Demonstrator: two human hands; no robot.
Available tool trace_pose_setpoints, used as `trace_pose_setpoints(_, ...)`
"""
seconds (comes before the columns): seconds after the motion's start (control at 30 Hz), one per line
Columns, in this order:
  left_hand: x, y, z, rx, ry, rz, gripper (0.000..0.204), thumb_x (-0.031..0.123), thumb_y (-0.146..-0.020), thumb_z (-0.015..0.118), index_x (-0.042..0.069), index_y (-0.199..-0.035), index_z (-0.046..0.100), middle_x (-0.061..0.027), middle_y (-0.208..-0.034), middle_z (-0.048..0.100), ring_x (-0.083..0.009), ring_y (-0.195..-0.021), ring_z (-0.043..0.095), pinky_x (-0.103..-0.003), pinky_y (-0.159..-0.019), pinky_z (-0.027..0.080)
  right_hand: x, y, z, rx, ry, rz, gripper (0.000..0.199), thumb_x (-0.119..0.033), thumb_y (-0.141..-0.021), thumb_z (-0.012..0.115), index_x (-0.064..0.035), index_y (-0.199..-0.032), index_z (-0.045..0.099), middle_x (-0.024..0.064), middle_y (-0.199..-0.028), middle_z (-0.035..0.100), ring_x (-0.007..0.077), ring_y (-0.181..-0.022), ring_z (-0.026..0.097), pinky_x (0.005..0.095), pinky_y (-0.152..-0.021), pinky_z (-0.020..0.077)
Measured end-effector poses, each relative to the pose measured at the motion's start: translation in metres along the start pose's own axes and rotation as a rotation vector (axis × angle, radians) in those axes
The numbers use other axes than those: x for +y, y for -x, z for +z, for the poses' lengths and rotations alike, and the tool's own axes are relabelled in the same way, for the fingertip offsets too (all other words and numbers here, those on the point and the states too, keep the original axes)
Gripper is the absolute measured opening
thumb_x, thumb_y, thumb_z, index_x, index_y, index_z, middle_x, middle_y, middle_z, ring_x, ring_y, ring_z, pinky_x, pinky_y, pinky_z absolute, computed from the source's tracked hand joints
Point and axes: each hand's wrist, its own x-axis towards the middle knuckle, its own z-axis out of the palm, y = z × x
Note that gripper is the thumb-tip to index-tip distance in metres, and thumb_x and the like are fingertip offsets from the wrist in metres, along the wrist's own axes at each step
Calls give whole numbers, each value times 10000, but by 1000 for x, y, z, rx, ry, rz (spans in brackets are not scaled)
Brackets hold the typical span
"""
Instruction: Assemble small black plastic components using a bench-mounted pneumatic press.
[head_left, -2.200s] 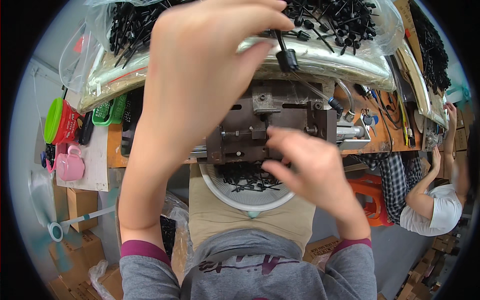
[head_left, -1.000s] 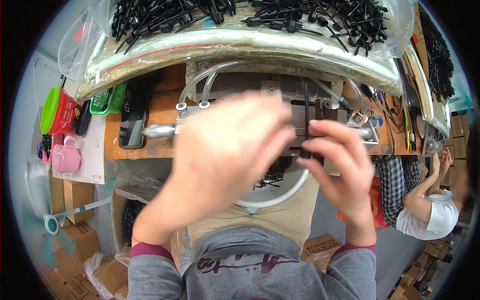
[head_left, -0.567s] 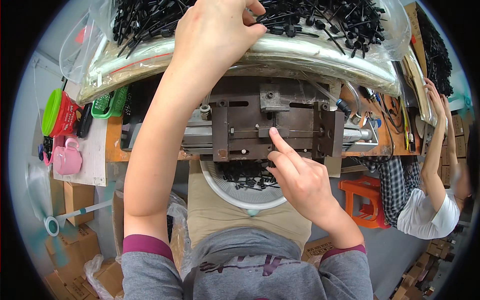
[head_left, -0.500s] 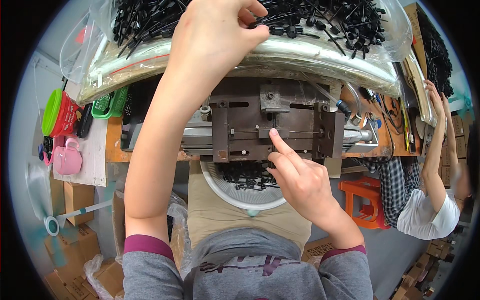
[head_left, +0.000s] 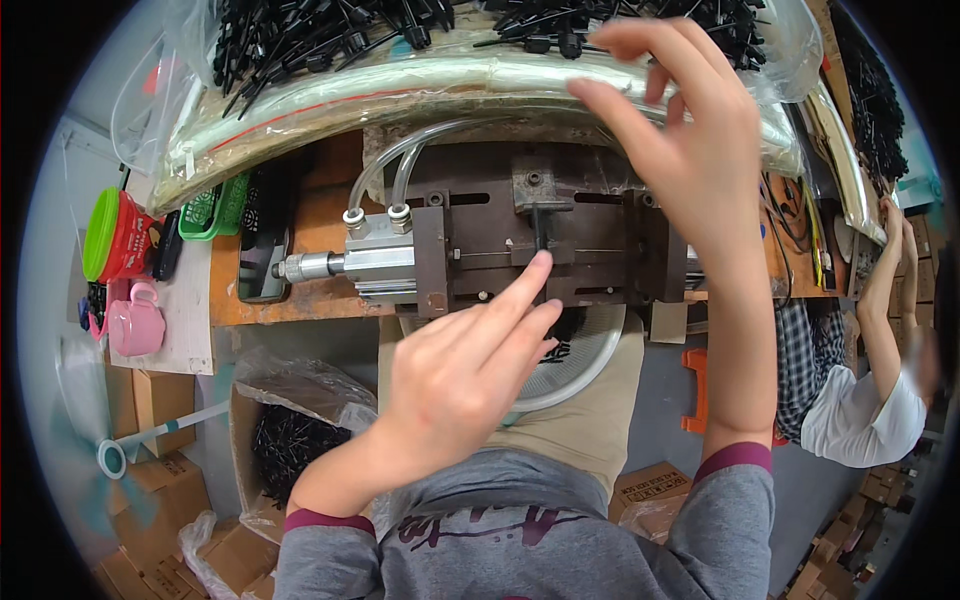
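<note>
My left hand (head_left: 450, 370) reaches over the front of a dark metal clamping fixture (head_left: 490, 225). Its index finger is stretched out, with the tip on a slim black plastic part (head_left: 541, 232) seated in the fixture's middle block. The other fingers bend loosely below, and the thumb is hidden. Raised at the right, my right hand (head_left: 695, 120) is open, thumb and fingers apart, slightly blurred, with nothing visible between them. It hovers by the front edge of a pile of black stemmed plastic parts (head_left: 570, 25) on clear plastic sheeting (head_left: 440, 85).
A white basket (head_left: 600, 350) with black pieces sits below the fixture at my lap. A silver air cylinder (head_left: 380, 262) with clear hoses flanks the fixture. Left are a green basket (head_left: 215, 210) and pink mug (head_left: 137, 320). Another person (head_left: 865, 410) works at the right.
My hands have swapped places: the right left the fixture and rose to the pile's right side, while the left came down from the pile and put its index finger on the fixture's part.
</note>
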Motion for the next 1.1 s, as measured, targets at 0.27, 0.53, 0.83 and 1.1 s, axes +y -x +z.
trace_pose_setpoints(0.27,-2,12,40,0,-213,11,277,109,-704,804,47,-962,725,-104,-1258,681,-150,-591,617,-252,-572,498,27,-26,24,-326,-55,158,179,-128,-897,654,11,-1011,655,137,-888,594,317,-935,596,375,-831,480)
trace_pose_setpoints(0.53,-3,7,37,-36,-214,-4,276,135,-705,814,68,-959,729,-86,-1236,692,-154,-582,615,-262,-565,503,19,12,-3,-181,-426,216,203,-63,-845,735,-10,-1036,690,22,-941,650,88,-763,582,232,-684,472)
trace_pose_setpoints(0.83,-34,-78,-16,290,10,118,166,65,-769,798,35,-921,740,-101,-943,748,-236,-854,722,-323,-761,565,-30,102,-24,-164,-207,20,280,46,-770,740,28,-1033,647,214,-1249,603,372,-1083,632,407,-910,540)
trace_pose_setpoints(1.1,-83,-167,-9,173,-238,89,150,137,-777,716,26,-874,742,-152,-818,712,-344,-813,683,-433,-755,544,-59,143,-7,-438,-128,44,283,11,-745,720,11,-1004,607,219,-1350,587,245,-797,670,324,-704,545)
